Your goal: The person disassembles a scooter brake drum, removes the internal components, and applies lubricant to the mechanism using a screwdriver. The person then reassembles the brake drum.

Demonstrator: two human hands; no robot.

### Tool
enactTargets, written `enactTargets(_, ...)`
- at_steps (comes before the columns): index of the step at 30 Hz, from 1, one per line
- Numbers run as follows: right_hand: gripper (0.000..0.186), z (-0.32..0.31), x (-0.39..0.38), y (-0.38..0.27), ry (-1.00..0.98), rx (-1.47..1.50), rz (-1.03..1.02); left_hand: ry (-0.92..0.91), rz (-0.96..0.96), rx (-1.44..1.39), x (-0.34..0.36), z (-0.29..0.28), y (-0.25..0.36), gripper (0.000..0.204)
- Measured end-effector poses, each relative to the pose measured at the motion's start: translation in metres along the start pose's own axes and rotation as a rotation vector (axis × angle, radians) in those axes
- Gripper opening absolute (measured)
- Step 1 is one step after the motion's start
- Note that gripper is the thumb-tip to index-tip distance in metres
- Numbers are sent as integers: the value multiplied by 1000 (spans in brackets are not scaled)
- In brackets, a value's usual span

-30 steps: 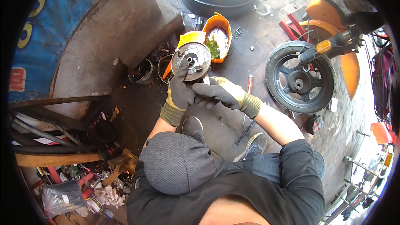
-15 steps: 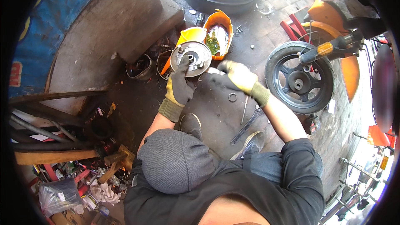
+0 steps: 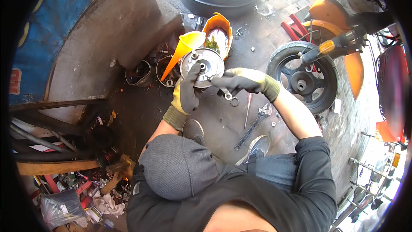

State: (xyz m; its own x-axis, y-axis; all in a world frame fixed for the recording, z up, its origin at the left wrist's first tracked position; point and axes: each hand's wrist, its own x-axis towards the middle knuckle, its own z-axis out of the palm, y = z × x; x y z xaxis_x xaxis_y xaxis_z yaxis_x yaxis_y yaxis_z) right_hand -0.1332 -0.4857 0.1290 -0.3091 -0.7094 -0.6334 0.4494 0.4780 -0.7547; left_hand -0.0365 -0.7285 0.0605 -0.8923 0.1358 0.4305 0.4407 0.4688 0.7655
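My left hand [image 3: 186, 93], in a grey and yellow work glove, grips a round metal brake plate [image 3: 213, 62] by its near left side. Its thumb lies across the plate's face near the central hole. At the plate's lower right edge, my gloved right hand [image 3: 246, 81] is closed around a small silver wrench [image 3: 227, 95]. A ring-shaped end of the wrench sticks out below the fingers; its other end is hidden by the glove and plate. Just below that ring end, a dark toothed ring [image 3: 234, 102] lies on the floor.
Beyond the plate stand a yellow funnel [image 3: 191, 40] and a cut orange container [image 3: 229, 34]. An adjustable wrench [image 3: 250, 130] and a screwdriver [image 3: 248, 111] lie near my shoes. A motorcycle wheel [image 3: 274, 77] stands at right; a dark metal bowl [image 3: 148, 77] sits at left.
My right hand has come in to the plate's lower right edge, and the wrench now points down toward me. The whole view has shifted slightly; my left hand keeps its hold on the plate.
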Motion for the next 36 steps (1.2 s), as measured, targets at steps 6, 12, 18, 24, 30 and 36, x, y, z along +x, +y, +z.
enactTargets(6,70,15,18,19,75,490,-101,-74,-26,-194,4,3,6,44)
enactTargets(12,72,20,17,16,51,631,-57,3,-60,-223,-4,12,-7,45)
enactTargets(18,61,34,18,9,105,580,-49,6,-266,-421,2,11,11,46)
enactTargets(24,60,40,20,17,156,602,-138,52,-686,-711,16,4,35,50)
enactTargets(30,61,43,24,20,156,611,-138,105,-721,-795,17,8,29,55)
enactTargets(36,59,47,24,18,159,660,-127,149,-768,-802,13,10,29,57)
